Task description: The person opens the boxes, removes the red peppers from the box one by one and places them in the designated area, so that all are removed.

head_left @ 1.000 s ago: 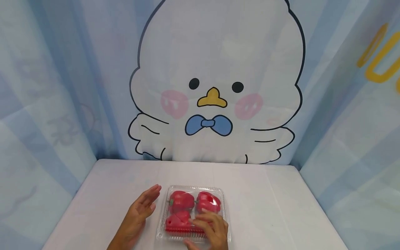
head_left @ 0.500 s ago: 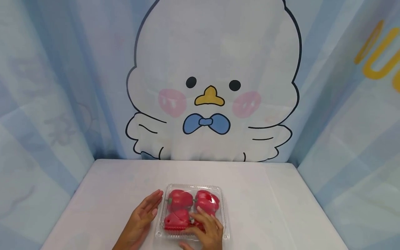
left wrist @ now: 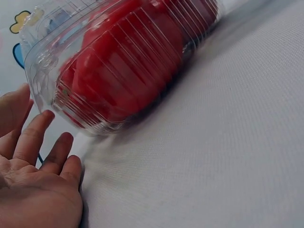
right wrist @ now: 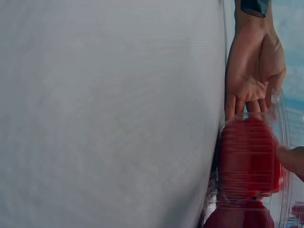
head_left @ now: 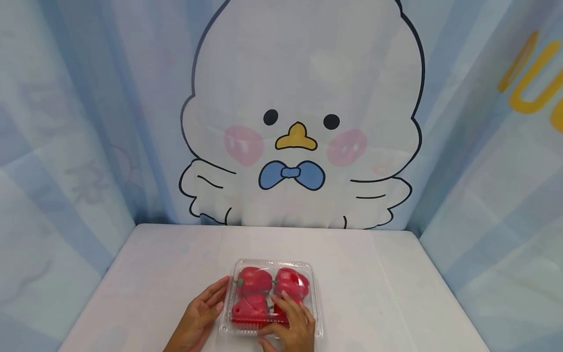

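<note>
A clear plastic clamshell box (head_left: pixel 315 320) stands on the white table, its lid down over several red bell peppers (head_left: pixel 254 282) with green stems. Along the box's left side, my left hand (head_left: pixel 198 313) has its fingers extended, fingertips at the wall; in the left wrist view its palm (left wrist: pixel 35 190) faces up and holds nothing. Over the front right of the lid lies my right hand (head_left: pixel 293 322), fingers spread and slightly bent, thumb near the front edge. It hides part of the front right pepper. In the right wrist view its thumb (right wrist: pixel 290 160) is beside the box wall.
White cloth covers the table (head_left: pixel 374 283), whose back edge meets a light-blue curtain (head_left: pixel 145 122) printed with a white bird. More curtain hangs at the left and right sides.
My left hand has moved right, up to the box's side. The right hand has shifted slightly left over the lid's front. The box's lid remains down.
</note>
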{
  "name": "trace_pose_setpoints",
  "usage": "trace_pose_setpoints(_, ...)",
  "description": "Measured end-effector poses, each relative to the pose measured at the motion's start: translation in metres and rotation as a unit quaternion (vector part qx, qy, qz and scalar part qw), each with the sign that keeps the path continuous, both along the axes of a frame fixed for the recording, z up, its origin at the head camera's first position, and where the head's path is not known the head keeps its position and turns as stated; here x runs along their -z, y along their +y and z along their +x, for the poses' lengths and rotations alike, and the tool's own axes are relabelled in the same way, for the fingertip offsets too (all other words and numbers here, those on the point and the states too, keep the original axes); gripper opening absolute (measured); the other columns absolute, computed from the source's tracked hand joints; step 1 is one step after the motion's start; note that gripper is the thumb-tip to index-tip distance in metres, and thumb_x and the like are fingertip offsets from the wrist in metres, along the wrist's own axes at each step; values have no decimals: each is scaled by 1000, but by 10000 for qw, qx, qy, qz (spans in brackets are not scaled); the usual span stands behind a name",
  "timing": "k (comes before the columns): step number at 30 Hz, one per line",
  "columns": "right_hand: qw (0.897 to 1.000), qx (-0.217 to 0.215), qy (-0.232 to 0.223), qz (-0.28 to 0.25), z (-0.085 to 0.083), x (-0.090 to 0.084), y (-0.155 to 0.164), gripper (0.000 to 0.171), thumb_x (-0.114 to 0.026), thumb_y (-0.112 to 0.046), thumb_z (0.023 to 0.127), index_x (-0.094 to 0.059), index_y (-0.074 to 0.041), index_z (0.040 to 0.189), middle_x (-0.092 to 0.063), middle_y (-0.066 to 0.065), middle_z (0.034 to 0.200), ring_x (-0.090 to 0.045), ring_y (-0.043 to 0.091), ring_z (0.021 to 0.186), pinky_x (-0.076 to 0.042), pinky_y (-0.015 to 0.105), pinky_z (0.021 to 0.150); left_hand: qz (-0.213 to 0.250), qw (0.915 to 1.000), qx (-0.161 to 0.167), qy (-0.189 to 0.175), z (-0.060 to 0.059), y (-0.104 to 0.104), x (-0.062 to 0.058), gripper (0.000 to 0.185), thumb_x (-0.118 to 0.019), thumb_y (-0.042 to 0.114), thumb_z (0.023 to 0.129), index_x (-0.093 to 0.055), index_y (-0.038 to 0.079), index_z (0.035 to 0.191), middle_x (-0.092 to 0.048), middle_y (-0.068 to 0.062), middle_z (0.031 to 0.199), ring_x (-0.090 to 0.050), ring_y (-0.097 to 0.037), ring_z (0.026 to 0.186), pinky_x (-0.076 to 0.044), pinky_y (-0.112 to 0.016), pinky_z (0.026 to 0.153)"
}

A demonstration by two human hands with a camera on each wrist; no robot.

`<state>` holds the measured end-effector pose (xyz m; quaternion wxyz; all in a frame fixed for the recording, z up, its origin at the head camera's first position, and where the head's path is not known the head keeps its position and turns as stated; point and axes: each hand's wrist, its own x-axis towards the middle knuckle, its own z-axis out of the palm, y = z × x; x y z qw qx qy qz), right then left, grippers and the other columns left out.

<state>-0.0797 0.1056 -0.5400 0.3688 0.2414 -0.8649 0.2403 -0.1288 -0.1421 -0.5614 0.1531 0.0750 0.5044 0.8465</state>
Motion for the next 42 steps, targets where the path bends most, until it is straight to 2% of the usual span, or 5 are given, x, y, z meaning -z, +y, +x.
trace_pose_setpoints(9,9971,360,-658,-158,7,-10,-2,24,-95,-32,59,-75,-35,71,-63,-6,133,-55,18,124,-42,42,96,338,9970,330,610,2,-1,5,57,-40,-4,104,-16,-5,156,-41,-3,157,-41,-3,141,-40,-22,111)
trace_pose_setpoints(15,9975,-305,612,185,-6,-8,5,16,-84,-35,76,-73,-25,69,-71,1,117,-65,25,108,-51,41,87,124,9994,78,316,3,0,3,58,-43,-3,103,-18,-4,156,-41,-5,158,-43,-1,139,-41,-21,110)
trace_pose_setpoints(20,9893,-319,1310,558,-13,-9,8,36,-62,-42,94,-72,-23,65,-74,0,107,-68,24,100,-55,36,83,-48,10000,-62,47,3,1,0,59,-47,0,103,-22,-1,156,-39,-6,159,-44,0,138,-42,-20,109)
trace_pose_setpoints(29,9794,-543,1696,951,-20,-13,11,31,-67,-35,87,-70,-18,62,-76,-1,99,-68,18,86,-60,32,72,-156,9994,-193,-244,1,2,-1,61,-51,2,102,-24,1,156,-44,0,156,-47,3,135,-42,-18,108)
trace_pose_setpoints(42,9599,-962,2473,907,-33,-19,8,28,-52,-17,80,-58,-16,53,-74,1,86,-62,17,70,-54,25,59,20,9999,-54,-159,0,-1,-2,61,-49,1,103,-21,1,157,-43,1,157,-45,2,136,-41,-20,109)
